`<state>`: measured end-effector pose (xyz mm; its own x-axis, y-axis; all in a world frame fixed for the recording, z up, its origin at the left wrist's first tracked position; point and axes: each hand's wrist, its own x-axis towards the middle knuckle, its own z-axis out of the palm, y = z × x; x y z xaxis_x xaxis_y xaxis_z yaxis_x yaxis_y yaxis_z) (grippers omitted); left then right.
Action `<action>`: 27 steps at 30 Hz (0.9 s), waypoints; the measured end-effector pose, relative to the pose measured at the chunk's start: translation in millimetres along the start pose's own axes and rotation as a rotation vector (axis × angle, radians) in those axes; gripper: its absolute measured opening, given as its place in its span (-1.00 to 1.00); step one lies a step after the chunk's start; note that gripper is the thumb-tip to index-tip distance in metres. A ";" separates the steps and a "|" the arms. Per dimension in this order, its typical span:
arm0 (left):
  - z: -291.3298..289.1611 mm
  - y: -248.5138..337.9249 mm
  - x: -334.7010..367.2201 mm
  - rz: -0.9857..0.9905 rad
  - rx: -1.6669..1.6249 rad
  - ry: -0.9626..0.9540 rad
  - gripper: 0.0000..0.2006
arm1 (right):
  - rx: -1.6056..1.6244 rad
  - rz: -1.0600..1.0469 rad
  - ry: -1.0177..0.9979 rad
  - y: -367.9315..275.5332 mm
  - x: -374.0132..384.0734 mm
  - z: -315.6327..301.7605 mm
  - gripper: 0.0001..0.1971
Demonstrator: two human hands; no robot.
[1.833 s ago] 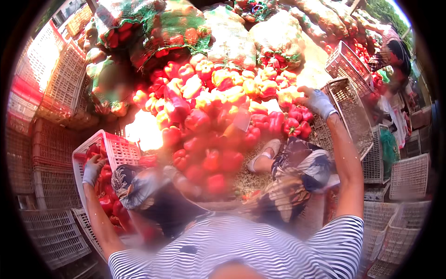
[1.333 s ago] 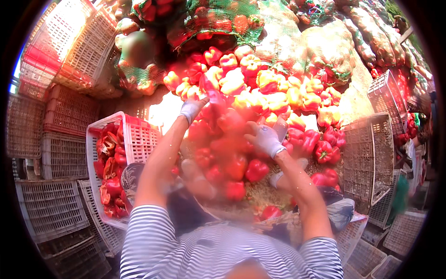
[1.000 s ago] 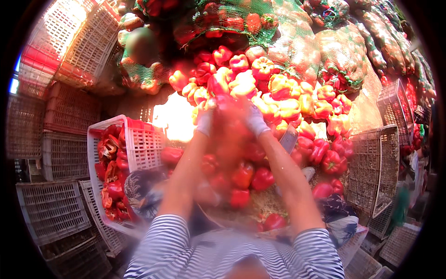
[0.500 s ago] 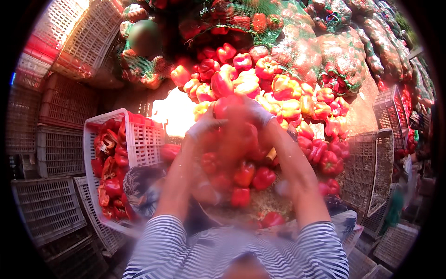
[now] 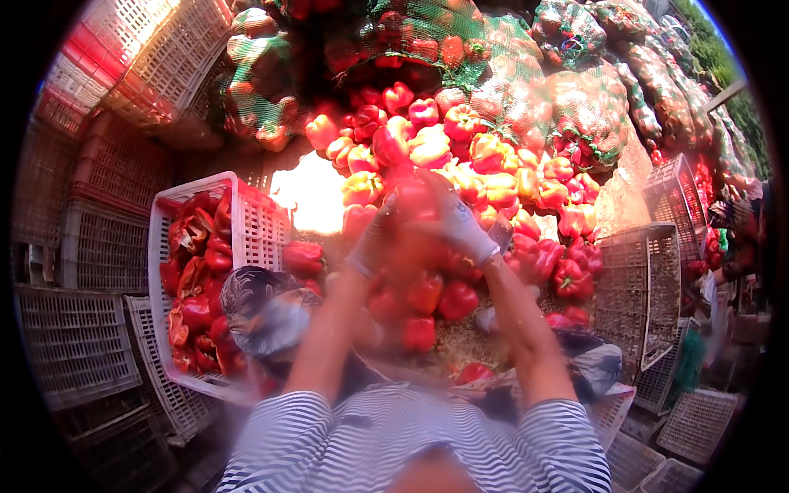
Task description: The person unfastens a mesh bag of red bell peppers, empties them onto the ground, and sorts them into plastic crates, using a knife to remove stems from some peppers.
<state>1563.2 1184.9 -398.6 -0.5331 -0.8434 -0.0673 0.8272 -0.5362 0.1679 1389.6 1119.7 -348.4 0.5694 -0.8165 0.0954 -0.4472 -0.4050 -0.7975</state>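
Both my hands are gloved in pale, soiled gloves and close around a red bell pepper (image 5: 415, 200) in front of me. My left hand (image 5: 374, 240) holds it from the left, with the fingers partly smeared. On the other side my right hand (image 5: 462, 228) wraps it, its back turned up. A narrow dark, flat piece (image 5: 500, 232) shows beside the right wrist; its kind cannot be made out. Under and beyond the hands spreads a heap of whole red and yellow-red bell peppers (image 5: 503, 187).
At left stands a white-pink crate (image 5: 261, 238) filled with cut or broken red peppers. Stacked crates (image 5: 78, 349) line the left side, and another crate (image 5: 629, 287) stands at right. Filled mesh sacks (image 5: 583, 107) lie at the back.
My hands and the pepper between them have come slightly nearer to me, and the right hand's back now shows more. The view has shifted slightly.
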 end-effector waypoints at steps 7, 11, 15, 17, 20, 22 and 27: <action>59.7 -22.9 -20.1 -0.034 -0.014 -0.046 -0.33 | 0.219 -0.003 0.133 -38.0 -48.0 -15.4 -0.21; 48.7 -39.9 -26.1 0.171 0.305 0.162 -0.38 | 0.195 -0.058 0.235 -44.6 -68.7 -15.3 -0.26; 38.3 -75.3 -31.2 0.039 0.149 0.271 -0.45 | 0.183 0.181 0.241 -13.0 -97.0 15.0 -0.33; -13.8 -112.5 -41.1 0.014 0.020 0.430 -0.47 | 0.092 0.265 0.238 15.6 -119.7 51.6 -0.36; -170.4 -165.3 -69.0 0.079 0.438 0.426 -0.43 | -0.165 0.385 0.206 7.9 -141.0 97.1 -0.47; -182.8 -180.7 -69.5 0.069 0.505 0.412 -0.43 | -0.365 0.390 0.226 1.3 -146.6 101.4 -0.54; -162.3 -187.9 -43.9 0.122 0.657 0.498 -0.45 | -0.705 0.478 0.087 15.8 -125.9 96.4 -0.71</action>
<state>1459.9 1317.2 -586.8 -0.1775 -0.8935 -0.4126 0.5201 -0.4411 0.7314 1377.4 1255.8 -430.4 0.1683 -0.9818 -0.0881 -0.9666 -0.1468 -0.2101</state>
